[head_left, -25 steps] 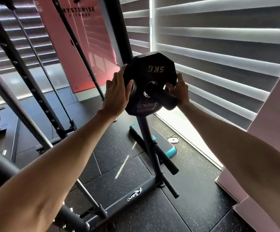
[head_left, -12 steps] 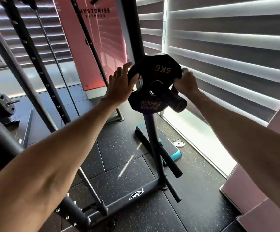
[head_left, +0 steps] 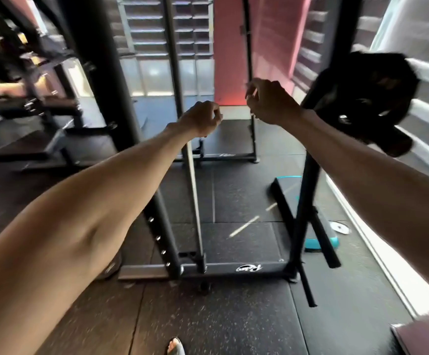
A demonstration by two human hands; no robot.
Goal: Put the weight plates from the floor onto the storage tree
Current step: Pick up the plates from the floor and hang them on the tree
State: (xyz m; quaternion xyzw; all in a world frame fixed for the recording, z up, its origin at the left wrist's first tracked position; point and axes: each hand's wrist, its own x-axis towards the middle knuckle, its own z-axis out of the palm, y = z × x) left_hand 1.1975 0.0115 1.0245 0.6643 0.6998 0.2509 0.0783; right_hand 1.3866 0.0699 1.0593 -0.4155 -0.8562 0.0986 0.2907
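A black 5 kg weight plate (head_left: 367,90), blurred, hangs on an upper peg (head_left: 398,144) of the black storage tree (head_left: 308,190) at the right. Both hands are off it. My right hand (head_left: 269,102) is left of the plate with its fingers loosely curled and holds nothing. My left hand (head_left: 200,119) is further left in mid-air, also loosely curled and holding nothing. Two bare lower pegs (head_left: 326,242) stick out from the tree's post. A rounded dark shape (head_left: 109,267) lies on the floor under my left forearm, mostly hidden.
A power rack upright (head_left: 100,73) and its base bar (head_left: 234,269) stand ahead. A teal-edged step (head_left: 321,242) lies behind the tree. A bench (head_left: 29,103) is at the left, a pink block (head_left: 426,336) at the bottom right, and my foot (head_left: 176,347) at the bottom.
Both hands let go of the 5 kg plate, which stays on the peg, and drew back to the left. My view swung left and down.
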